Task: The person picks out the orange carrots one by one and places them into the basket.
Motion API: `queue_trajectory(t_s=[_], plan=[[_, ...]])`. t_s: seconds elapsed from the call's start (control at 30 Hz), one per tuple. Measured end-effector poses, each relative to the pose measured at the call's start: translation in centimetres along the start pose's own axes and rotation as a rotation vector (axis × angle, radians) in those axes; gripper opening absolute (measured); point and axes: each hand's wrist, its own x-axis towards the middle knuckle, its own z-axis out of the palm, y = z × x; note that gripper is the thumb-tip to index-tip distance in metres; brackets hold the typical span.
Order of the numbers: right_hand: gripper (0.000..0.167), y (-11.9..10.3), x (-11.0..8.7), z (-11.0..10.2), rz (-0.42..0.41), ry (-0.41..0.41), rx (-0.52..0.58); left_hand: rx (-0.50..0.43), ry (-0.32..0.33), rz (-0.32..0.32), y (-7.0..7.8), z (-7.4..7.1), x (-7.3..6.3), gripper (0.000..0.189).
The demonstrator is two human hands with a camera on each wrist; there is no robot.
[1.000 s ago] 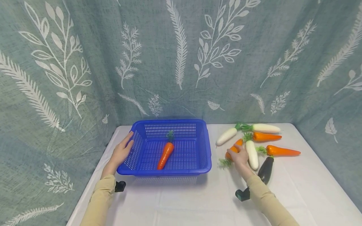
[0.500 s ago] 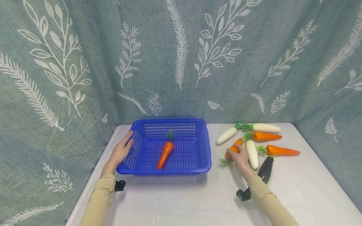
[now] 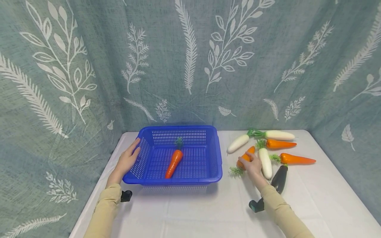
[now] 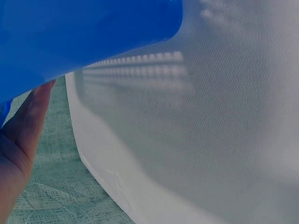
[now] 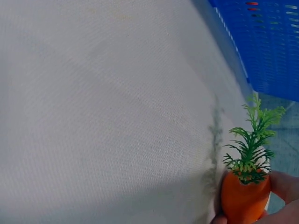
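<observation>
My right hand (image 3: pixel 254 167) grips an orange carrot (image 3: pixel 251 151) by its thick end, thumb on one side and fingers on the other. Its feathery green top (image 5: pixel 251 149) points toward the basket in the right wrist view. On the left, my other hand (image 3: pixel 126 162) rests with fairly straight fingers against the side of a blue plastic basket (image 3: pixel 172 181); the left wrist view has those fingers along the outer wall under the rim. One red-orange carrot (image 3: pixel 174 164) lies inside the basket. Right beside my right hand lies a white radish (image 3: pixel 265 163).
Two more white radishes (image 3: pixel 238 143) and two orange carrots (image 3: pixel 297 159) lie at the right of the white-covered table (image 3: pixel 190 215). A dark eggplant (image 3: pixel 279 179) lies close to my right forearm. A patterned green curtain (image 3: pixel 190 109) stands behind the table.
</observation>
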Motion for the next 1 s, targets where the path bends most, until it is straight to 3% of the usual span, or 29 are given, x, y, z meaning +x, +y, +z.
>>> queue_trajectory(t_s=[1.0], plan=[[0.056,0.17,0.06,0.23,-0.003,0.0,0.013,-0.021,0.019,0.027,-0.19,0.27,-0.17,0.051]])
